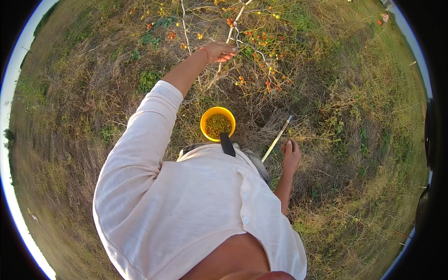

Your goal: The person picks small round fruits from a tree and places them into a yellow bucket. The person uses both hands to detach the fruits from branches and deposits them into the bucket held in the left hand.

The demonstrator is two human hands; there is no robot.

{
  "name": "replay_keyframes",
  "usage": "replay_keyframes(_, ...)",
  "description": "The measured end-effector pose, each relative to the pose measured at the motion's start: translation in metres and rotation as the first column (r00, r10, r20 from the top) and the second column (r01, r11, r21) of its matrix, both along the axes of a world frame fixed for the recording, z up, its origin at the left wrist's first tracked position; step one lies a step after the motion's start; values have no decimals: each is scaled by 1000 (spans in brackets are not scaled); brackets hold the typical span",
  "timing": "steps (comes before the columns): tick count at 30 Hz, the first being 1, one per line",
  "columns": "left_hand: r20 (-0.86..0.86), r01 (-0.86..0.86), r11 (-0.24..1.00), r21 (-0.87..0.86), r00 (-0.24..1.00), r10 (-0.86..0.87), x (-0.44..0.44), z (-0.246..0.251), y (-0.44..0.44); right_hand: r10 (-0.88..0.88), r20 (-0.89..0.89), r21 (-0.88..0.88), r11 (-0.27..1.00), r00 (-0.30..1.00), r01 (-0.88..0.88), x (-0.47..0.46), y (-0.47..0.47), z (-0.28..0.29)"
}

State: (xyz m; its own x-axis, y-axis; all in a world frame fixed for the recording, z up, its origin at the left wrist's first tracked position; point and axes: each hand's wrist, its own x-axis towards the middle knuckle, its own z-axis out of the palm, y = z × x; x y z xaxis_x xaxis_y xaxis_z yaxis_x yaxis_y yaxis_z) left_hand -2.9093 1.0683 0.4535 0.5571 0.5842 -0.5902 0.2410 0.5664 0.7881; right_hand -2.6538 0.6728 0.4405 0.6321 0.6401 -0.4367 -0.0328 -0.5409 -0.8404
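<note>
My left hand (221,53), with a red thread at the wrist, reaches out to a pale, bare branch (231,32) of a fruiting plant. Its fingers are curled over the branch; whether they grip it is hidden. Red, orange and yellow fruits (263,38) hang on thin stems around it. My right hand (291,152) is low on the right with fingers bent, and I cannot make out anything in it. Close in front of my body a yellow bucket (202,122) holds many small yellow-green fruits (217,126). A black strap-like piece (227,144) lies across its near rim.
A pale stick (277,138) slants up from beside my leg, left of my right hand. Dry grass and twigs (105,84) cover the ground. Green leaves (148,81) grow at the left of the plant. At the far upper right is a small reddish object (384,18), too small to name.
</note>
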Motion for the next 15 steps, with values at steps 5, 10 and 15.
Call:
replay_keyframes(5,7,43,998,45,999,-43,4,-9,-5,-18,-63,30,999,998,20,-7,20,8)
replay_keyframes(10,51,45,997,57,998,-48,4,-10,-14,41,-78,76,996,996,-35,-11,41,11)
replay_keyframes(15,39,7,997,77,999,-10,2,-10,-20,127,-103,203,973,986,-105,-11,78,33)
